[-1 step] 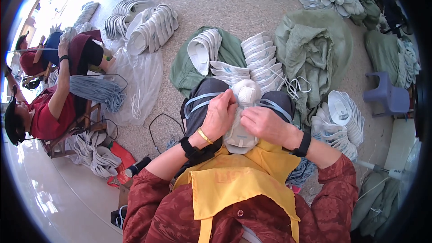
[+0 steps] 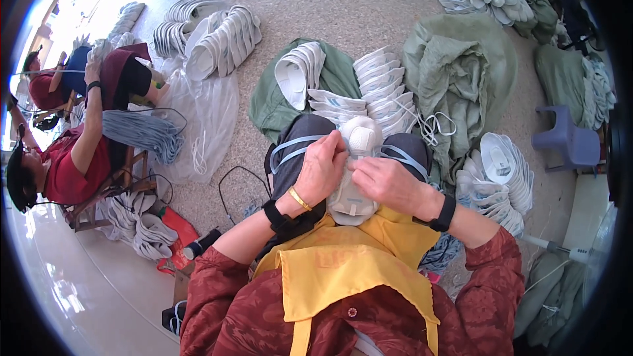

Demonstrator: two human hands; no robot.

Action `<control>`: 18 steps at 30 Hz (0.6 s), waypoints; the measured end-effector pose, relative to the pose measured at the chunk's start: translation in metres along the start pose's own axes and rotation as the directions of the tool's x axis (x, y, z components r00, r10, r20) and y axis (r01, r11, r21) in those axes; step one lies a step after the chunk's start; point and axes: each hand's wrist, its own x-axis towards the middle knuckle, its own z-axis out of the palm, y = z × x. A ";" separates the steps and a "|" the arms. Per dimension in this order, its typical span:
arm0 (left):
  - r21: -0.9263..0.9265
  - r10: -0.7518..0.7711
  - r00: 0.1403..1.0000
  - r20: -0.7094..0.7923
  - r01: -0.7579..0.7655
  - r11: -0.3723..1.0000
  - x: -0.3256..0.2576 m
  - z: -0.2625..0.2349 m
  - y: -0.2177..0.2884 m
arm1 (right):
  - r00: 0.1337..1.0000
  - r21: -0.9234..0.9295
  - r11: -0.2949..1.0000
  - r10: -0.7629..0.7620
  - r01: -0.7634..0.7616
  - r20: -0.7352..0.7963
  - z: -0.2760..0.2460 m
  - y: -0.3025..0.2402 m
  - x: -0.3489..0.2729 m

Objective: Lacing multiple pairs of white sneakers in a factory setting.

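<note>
A white shoe upper (image 2: 362, 137) lies between my thighs, its rounded toe pointing away from me. A pale blue shoelace (image 2: 407, 159) runs out from it on both sides, looping over my dark trouser legs. My left hand (image 2: 322, 168) is closed at the upper's left edge, fingertips pinched where the lace comes in. On the other side, my right hand (image 2: 389, 183) pinches close to the middle of the upper, thumb and forefinger together. The fingers hide the exact spot where each grips the lace. A yellow apron (image 2: 356, 277) covers my lap.
Beyond my knees stand stacked white shoe uppers (image 2: 379, 79) on green cloth. Another stack (image 2: 498, 168) sits at my right, near a purple stool (image 2: 566, 138). A crumpled green sack (image 2: 461, 72) lies ahead. Co-workers (image 2: 72, 158) sit at the left beside bundled grey-blue laces (image 2: 142, 132).
My right hand has shifted very slightly left over the upper. My left hand and the upper look the same.
</note>
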 end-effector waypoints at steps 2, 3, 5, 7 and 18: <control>0.058 0.013 1.000 0.019 -0.014 0.998 0.001 -0.002 0.001 | 0.973 0.170 0.960 0.230 -0.224 -0.018 0.002 -0.004 -0.003; 0.055 0.013 1.000 0.019 -0.015 0.998 0.002 -0.002 0.000 | 0.973 0.169 0.960 0.231 -0.225 -0.017 0.002 -0.006 -0.004; 0.046 0.020 0.999 0.027 -0.022 0.999 0.002 -0.003 -0.001 | 0.879 0.348 0.840 0.470 -0.416 -0.083 0.002 -0.010 -0.002; 0.036 0.036 0.999 0.025 -0.037 0.999 0.002 -0.002 -0.004 | 0.850 0.482 0.733 0.524 -0.479 0.048 -0.001 -0.029 -0.003; -0.088 -0.106 0.986 0.130 0.118 0.989 -0.004 -0.004 0.009 | 0.785 0.270 0.765 0.618 -0.584 -0.051 0.014 -0.019 0.004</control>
